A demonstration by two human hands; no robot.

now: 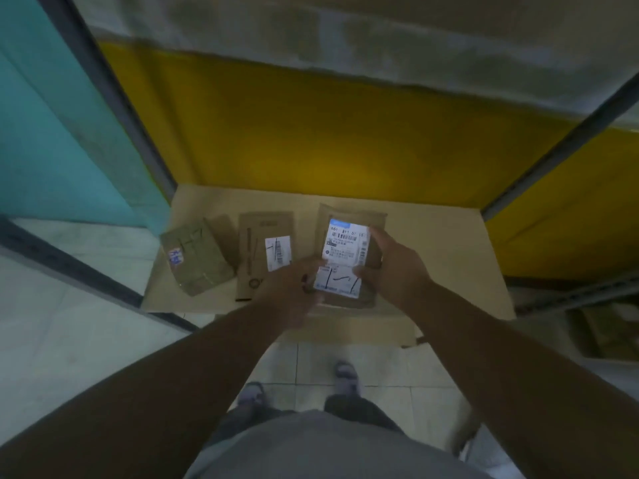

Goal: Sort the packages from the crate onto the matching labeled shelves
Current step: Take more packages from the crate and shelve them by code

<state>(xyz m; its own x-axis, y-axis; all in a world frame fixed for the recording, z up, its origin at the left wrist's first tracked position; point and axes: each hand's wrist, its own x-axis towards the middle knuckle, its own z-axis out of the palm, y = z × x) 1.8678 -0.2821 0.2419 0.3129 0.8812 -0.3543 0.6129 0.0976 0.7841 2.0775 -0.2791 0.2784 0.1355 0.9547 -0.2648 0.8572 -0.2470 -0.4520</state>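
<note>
A flat brown package with a white shipping label (pixel 345 250) lies on or just above the beige shelf board (pixel 446 243). My left hand (pixel 294 288) grips its lower left edge. My right hand (pixel 394 267) holds its right side, thumb on the label. A flat brown envelope with a small white label (pixel 266 250) lies to the left. Further left, a taped cardboard box with handwriting (pixel 197 257) rests tilted near the shelf's left edge.
Grey metal uprights (pixel 114 95) frame the shelf, with a yellow back wall (pixel 328 133) and a teal panel (pixel 41 133) at left. Another shelf board hangs overhead. Cardboard (pixel 608 330) sits low at right. My feet stand on the tiled floor (pixel 380 364).
</note>
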